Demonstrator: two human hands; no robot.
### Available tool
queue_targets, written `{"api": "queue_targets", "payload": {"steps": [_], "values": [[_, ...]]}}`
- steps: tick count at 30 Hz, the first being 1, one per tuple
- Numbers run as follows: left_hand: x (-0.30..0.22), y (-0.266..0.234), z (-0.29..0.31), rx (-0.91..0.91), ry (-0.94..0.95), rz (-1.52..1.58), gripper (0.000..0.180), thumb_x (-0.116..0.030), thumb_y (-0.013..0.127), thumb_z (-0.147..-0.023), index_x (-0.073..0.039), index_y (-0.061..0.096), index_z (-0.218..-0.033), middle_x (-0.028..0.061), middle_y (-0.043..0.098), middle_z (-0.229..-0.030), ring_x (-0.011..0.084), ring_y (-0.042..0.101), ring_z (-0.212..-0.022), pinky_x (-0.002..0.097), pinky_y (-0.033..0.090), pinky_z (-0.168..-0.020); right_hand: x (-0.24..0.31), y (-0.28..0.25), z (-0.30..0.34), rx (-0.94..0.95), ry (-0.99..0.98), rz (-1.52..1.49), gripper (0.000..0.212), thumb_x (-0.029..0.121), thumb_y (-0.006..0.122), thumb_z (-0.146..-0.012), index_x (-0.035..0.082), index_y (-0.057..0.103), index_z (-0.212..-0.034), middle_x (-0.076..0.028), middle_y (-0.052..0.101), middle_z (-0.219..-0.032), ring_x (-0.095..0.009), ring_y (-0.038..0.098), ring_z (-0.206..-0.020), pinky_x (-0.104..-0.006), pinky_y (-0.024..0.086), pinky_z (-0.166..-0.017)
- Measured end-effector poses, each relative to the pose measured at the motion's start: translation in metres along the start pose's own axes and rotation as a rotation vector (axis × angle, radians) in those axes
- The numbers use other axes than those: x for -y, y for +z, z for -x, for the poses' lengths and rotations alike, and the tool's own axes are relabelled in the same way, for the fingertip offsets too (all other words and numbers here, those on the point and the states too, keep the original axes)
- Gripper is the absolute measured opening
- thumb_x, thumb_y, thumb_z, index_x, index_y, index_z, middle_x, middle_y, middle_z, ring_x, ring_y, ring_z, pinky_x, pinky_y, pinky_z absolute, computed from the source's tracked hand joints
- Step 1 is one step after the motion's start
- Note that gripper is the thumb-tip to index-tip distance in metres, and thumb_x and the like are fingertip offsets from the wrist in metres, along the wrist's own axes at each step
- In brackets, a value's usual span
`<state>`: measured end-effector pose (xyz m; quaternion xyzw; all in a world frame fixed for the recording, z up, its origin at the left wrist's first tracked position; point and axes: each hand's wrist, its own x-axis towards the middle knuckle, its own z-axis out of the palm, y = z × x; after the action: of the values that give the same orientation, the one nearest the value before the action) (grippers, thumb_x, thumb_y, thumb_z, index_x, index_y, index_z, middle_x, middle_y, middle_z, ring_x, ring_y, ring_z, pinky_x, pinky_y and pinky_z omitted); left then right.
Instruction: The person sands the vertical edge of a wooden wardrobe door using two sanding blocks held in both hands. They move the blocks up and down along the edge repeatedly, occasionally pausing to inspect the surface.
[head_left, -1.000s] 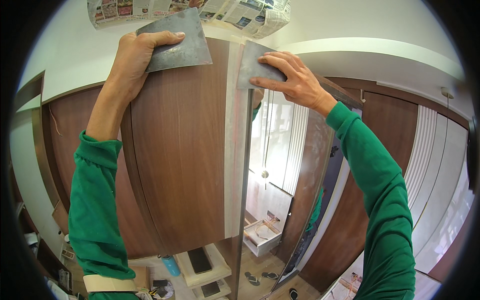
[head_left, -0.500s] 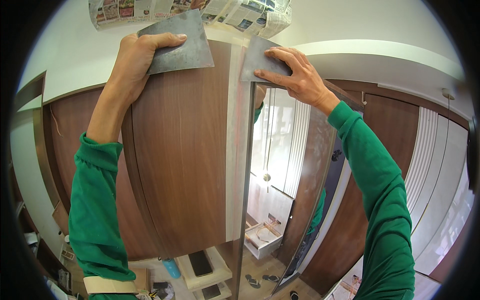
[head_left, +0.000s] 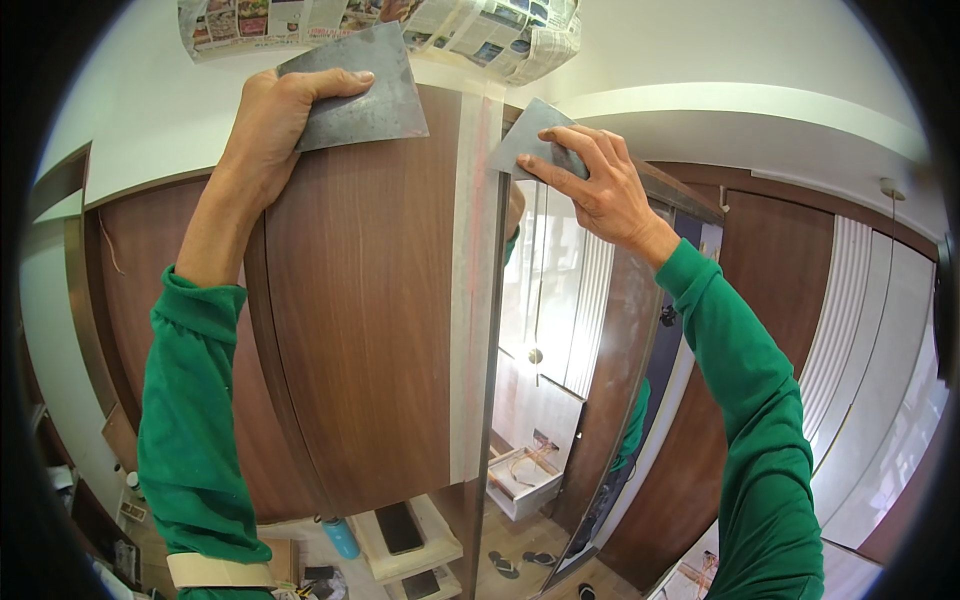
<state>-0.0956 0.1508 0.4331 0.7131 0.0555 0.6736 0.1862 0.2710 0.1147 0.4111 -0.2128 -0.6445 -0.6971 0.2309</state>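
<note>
My left hand (head_left: 275,125) grips a large grey metal scraper plate (head_left: 375,95), thumb laid flat across its face, raised before the top of the brown wood panel (head_left: 360,300). In my right hand (head_left: 605,185) is a smaller grey filling blade (head_left: 535,140), pinched between thumb and fingers and tilted. Its left corner lies close to the top of the panel's corner, where a pale strip of masking tape (head_left: 465,290) runs down the edge; whether it touches I cannot tell. Beneath the right hand stands a tall mirror (head_left: 545,330), reflecting part of an arm.
Printed newspaper (head_left: 480,35) covers something overhead. Below the panel are a light shelf (head_left: 445,540) with dark flat objects and a blue bottle (head_left: 341,538). Dark slippers (head_left: 503,565) show near the mirror's foot. A pendant cord (head_left: 880,270) hangs at the right.
My right hand has moved slightly down and to the right, and its blade has turned so one corner points up. The left hand and its plate have hardly shifted.
</note>
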Motion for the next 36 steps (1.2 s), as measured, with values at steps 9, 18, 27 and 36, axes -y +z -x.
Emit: {"api": "queue_targets", "payload": {"steps": [9,18,27,36], "values": [[0.001,-0.004,-0.001,0.02,-0.019,0.024,0.034,-0.023,0.077,-0.085,0.008,0.077,-0.101,0.0126,0.073,-0.09,0.0174,0.068,-0.082,0.0284,0.054,-0.079,0.035,-0.017,-0.021,0.063,0.058,0.02,0.062,-0.013,0.063,-0.074,0.017,0.072,-0.127,-0.003,0.062,-0.126,-0.022,0.057,-0.105,-0.0375,0.043,-0.085],[0.005,0.001,-0.001,0.02,0.003,0.041,0.038,-0.025,0.078,-0.084,0.008,0.076,-0.102,0.0133,0.072,-0.09,0.0185,0.069,-0.083,0.0285,0.055,-0.079,0.096,-0.036,0.007,0.211,0.097,-0.044,0.047,-0.002,0.068,-0.074,0.007,0.072,-0.12,-0.004,0.061,-0.111,-0.022,0.055,-0.099,-0.0367,0.041,-0.079],[0.004,-0.005,-0.003,0.007,-0.011,0.036,0.039,-0.025,0.08,-0.082,0.01,0.074,-0.099,0.015,0.072,-0.089,0.0196,0.069,-0.079,0.0296,0.055,-0.077,0.048,-0.028,-0.015,0.028,0.024,-0.039,0.064,-0.012,0.065,-0.069,0.02,0.074,-0.124,0.0,0.064,-0.119,-0.023,0.056,-0.11,-0.0378,0.042,-0.089],[0.006,0.0,0.005,0.009,-0.014,0.054,0.038,-0.025,0.08,-0.082,0.01,0.074,-0.098,0.0143,0.072,-0.088,0.0188,0.068,-0.08,0.0289,0.054,-0.076,0.037,-0.004,-0.002,0.02,0.025,-0.056,0.07,-0.013,0.064,-0.073,0.024,0.073,-0.131,0.001,0.064,-0.123,-0.023,0.058,-0.113,-0.0397,0.042,-0.096]]}}
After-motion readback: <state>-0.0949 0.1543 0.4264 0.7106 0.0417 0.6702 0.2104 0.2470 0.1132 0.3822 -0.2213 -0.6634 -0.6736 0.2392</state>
